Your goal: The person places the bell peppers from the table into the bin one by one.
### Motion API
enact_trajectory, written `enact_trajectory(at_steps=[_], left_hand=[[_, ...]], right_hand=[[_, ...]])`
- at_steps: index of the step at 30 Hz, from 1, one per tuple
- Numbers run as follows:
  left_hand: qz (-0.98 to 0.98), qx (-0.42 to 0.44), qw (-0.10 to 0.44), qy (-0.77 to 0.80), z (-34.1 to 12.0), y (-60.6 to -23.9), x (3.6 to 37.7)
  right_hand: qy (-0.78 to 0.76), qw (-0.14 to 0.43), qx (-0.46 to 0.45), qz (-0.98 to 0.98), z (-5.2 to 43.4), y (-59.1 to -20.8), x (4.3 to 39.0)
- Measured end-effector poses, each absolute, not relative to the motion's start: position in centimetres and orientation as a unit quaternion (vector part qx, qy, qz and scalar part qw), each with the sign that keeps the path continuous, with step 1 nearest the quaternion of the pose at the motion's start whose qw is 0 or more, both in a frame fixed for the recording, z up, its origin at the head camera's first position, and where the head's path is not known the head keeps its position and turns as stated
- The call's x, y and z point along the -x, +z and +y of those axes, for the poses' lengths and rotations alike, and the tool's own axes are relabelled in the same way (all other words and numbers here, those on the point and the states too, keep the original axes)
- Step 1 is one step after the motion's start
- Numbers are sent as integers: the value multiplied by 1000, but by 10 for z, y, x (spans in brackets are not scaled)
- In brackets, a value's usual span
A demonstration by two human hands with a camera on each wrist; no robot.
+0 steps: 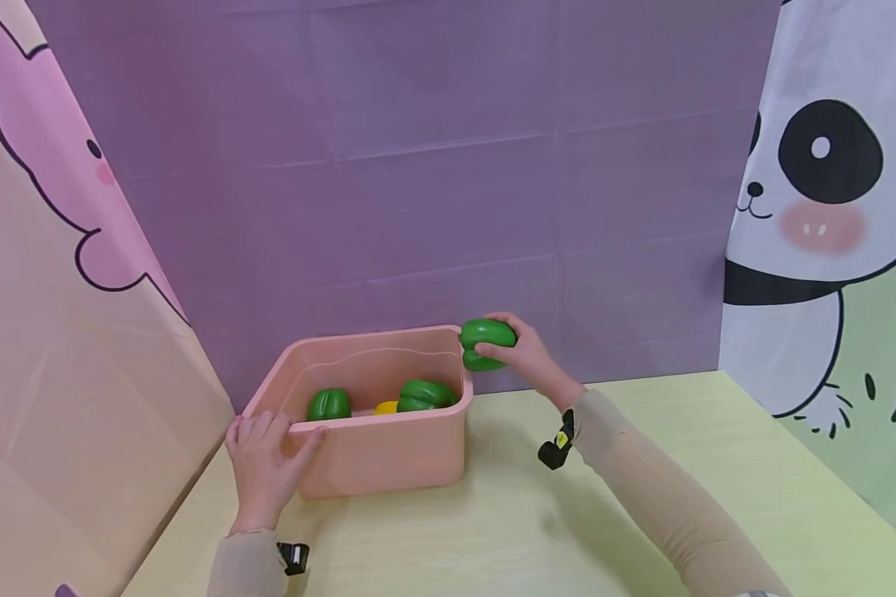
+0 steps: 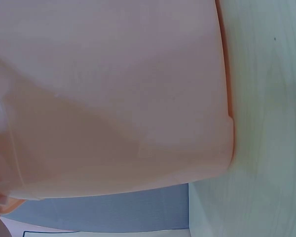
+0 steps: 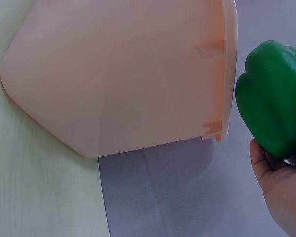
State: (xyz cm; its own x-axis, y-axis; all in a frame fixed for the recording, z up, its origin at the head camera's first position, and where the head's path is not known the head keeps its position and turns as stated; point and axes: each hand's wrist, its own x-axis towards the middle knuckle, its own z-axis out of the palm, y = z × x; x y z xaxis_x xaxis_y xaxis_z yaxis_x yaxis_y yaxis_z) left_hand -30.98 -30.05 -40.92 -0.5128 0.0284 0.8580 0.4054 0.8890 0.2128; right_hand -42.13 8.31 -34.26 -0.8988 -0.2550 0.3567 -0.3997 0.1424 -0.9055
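Note:
A pink plastic bin [image 1: 388, 456] stands on the table, two green bell peppers [image 1: 329, 404] and something yellow [image 1: 386, 407] partly showing inside it. At its near left corner my left hand [image 1: 265, 464] holds the rim, thumb along the front wall. My right hand [image 1: 526, 352] grips another green bell pepper [image 1: 489, 333] beside the bin's right rim, at about rim height. In the right wrist view this bell pepper [image 3: 274, 98] sits between thumb and fingers, close to the rim. Only the bin's outer wall [image 2: 113, 98] fills most of the left wrist view.
The pale wooden table [image 1: 433, 547] runs in front of the bin and to its right. A purple cloth [image 1: 448, 182] hangs behind it. Printed cartoon panels flank both sides, with a panda [image 1: 814, 232] on the right.

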Motion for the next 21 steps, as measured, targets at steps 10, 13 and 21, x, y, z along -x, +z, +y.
enact_trajectory(at_steps=[10,13,21], left_hand=[[-847,126,478,-197,-301,-409,309],[-846,128,479,-198,-301,-409,309],[-845,128,479,-199,-301,-411,311]], right_hand=[[615,55,-218,-756,75,-338,416],[616,58,-222,-753,73,-338,417],[619,47,-230,-749,65,-339,417]])
